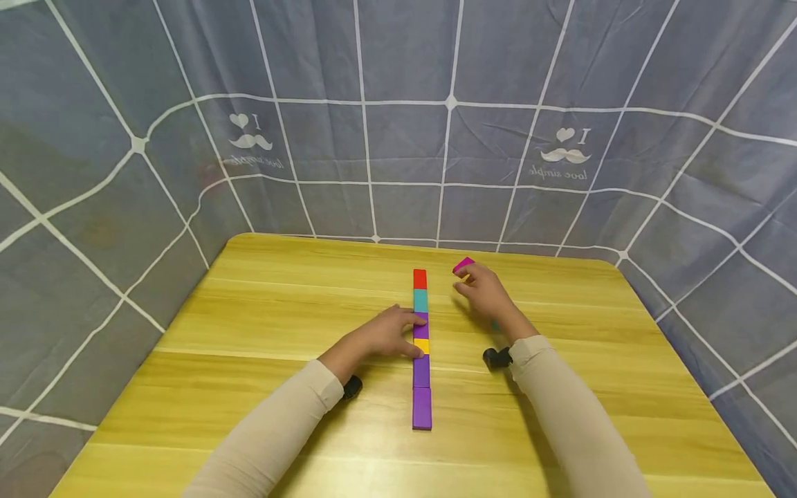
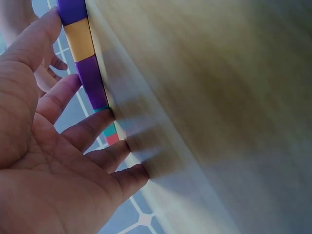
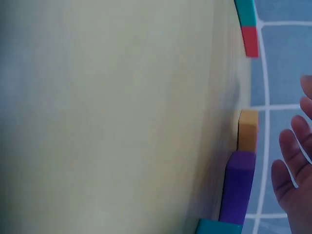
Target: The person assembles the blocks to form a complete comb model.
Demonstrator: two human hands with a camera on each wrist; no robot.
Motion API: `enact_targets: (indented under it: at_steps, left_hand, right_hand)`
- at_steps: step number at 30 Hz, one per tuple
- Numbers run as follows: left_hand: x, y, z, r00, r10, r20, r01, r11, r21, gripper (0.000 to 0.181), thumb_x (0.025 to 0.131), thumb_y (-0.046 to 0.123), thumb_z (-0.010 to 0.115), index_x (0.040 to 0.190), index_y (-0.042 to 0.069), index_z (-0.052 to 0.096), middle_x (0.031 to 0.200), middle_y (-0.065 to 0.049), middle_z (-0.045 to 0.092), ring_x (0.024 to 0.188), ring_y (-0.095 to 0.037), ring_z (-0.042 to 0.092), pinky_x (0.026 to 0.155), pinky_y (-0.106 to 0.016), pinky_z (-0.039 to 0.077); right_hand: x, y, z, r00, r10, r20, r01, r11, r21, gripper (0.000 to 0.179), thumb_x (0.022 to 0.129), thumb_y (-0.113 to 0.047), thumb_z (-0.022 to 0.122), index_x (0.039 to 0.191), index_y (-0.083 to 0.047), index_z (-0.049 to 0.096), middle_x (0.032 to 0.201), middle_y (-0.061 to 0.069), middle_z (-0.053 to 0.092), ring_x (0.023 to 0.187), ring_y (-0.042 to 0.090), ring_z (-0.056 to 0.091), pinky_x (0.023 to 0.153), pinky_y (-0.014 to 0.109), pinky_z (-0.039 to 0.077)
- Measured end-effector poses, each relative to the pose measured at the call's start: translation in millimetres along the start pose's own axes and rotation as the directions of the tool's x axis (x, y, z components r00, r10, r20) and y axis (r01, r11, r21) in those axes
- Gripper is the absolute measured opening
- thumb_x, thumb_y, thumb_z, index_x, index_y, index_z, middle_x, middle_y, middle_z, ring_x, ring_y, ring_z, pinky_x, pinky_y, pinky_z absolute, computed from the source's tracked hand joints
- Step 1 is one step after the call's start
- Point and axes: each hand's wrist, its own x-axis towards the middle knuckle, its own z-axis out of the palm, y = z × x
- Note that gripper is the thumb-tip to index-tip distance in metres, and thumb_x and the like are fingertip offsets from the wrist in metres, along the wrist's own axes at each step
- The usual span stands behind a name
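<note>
A straight row of flat coloured blocks runs up the middle: a red block (image 1: 420, 279), a teal block (image 1: 420, 300), a purple block (image 1: 421, 332), a yellow block (image 1: 421, 346) and two more purple blocks (image 1: 421, 408). My left hand (image 1: 389, 332) reaches in from the left, with thumb and index fingertip at the row and the other fingers spread. My right hand (image 1: 486, 290) hovers just nearer than a magenta block (image 1: 463, 265), holding nothing visible. In the right wrist view, its fingers hang above an orange-yellow block (image 3: 247, 131), a purple block (image 3: 238, 185) and a teal block (image 3: 219, 227).
The blocks lie on a wood-grain table (image 1: 280, 297). A grey-blue curtain with white grid lines (image 1: 405, 138) surrounds its far side and flanks. Black wrist cameras (image 1: 496, 358) hang under both forearms.
</note>
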Motion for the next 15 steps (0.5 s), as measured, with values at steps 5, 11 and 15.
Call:
enact_targets:
  at_steps: [5,11,15]
  left_hand:
    - [-0.9,1.7,-0.1,1.000,-0.003,0.001,0.003,1.000,-0.020,0.064,0.083,0.033,0.081,0.140,0.015,0.059,0.154,-0.011,0.040,0.146,-0.043,0.021,0.117,-0.053,0.022]
    - [-2.7,1.5,-0.2,1.000,-0.004,-0.007,0.004,1.000,-0.024,0.063,0.084,0.032,0.080,0.140,0.014,0.058,0.153,-0.011,0.041,0.146,-0.042,0.021,0.117,-0.053,0.022]
    - [-2.1,2.9,-0.4,1.000,0.005,-0.001,-0.005,1.000,-0.020,0.063,0.085,0.032,0.080,0.141,0.014,0.058,0.154,-0.011,0.041,0.146,-0.042,0.021,0.117,-0.052,0.022]
  right_hand:
    - [10.1,8,-5,0.996,0.075,-0.040,-0.075,0.997,0.007,0.021,0.097,-0.016,0.065,0.109,0.001,0.065,0.118,0.020,0.058,0.112,0.039,0.056,0.094,0.053,0.048]
    - [18.3,12,-1,0.987,0.154,-0.056,-0.150,0.987,0.060,0.031,0.098,-0.015,0.062,0.120,0.006,0.060,0.131,0.025,0.049,0.119,0.042,0.049,0.098,0.054,0.045]
    - [20.1,16,1,0.971,0.229,-0.072,-0.221,0.969,0.109,0.035,0.099,-0.015,0.061,0.127,0.005,0.056,0.138,0.025,0.044,0.116,0.039,0.050,0.093,0.050,0.048]
